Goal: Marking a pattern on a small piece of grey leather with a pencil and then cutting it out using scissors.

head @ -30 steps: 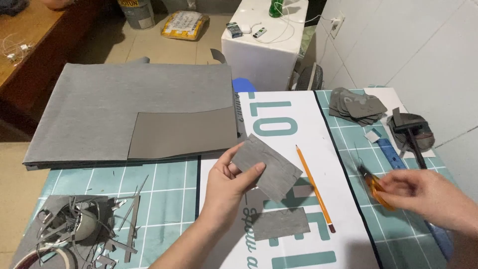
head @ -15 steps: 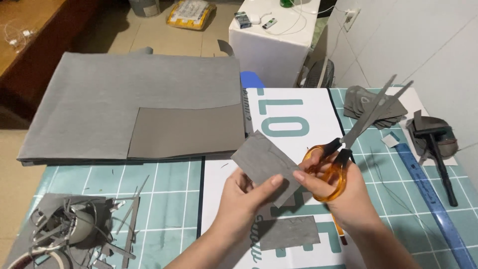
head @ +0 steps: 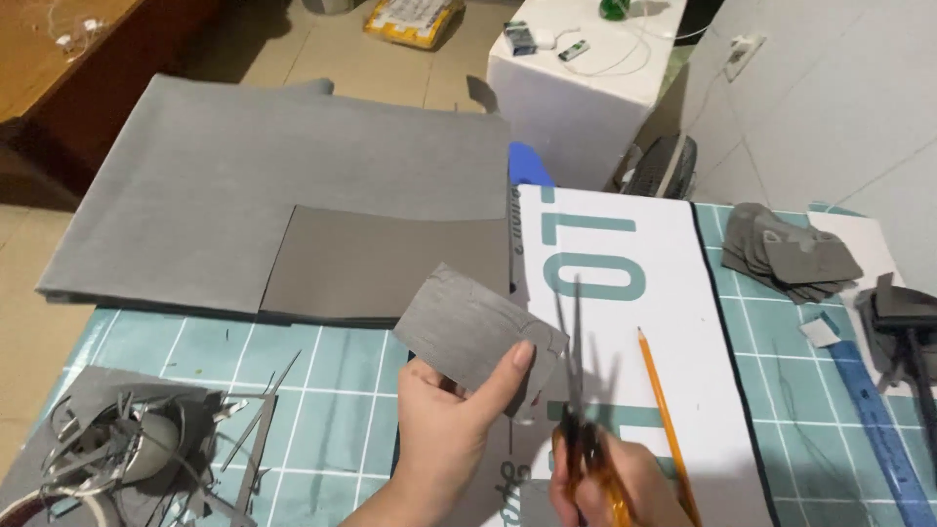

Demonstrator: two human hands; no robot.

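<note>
My left hand (head: 444, 429) holds a small grey rectangular piece of sheet material (head: 468, 327) up over the cutting mat, thumb on its lower right edge. My right hand (head: 610, 488) grips orange-handled scissors (head: 578, 390), blades pointing up and away, their tips close to the right edge of the grey piece. The blades look blurred from motion. A yellow pencil (head: 666, 415) lies on the white printed sheet (head: 634, 293) just right of the scissors.
Large grey sheets (head: 264, 185) with a darker rectangle (head: 381, 263) lie at the back left. Grey offcuts and strips (head: 137, 449) pile at the lower left. A stack of cut grey shapes (head: 791, 254), a blue ruler (head: 878, 420) and a dark tool (head: 908, 312) are at right.
My right hand picked up the scissors from the right side of the mat and brought them to the grey piece, then dropped lower. The view has shifted closer.
</note>
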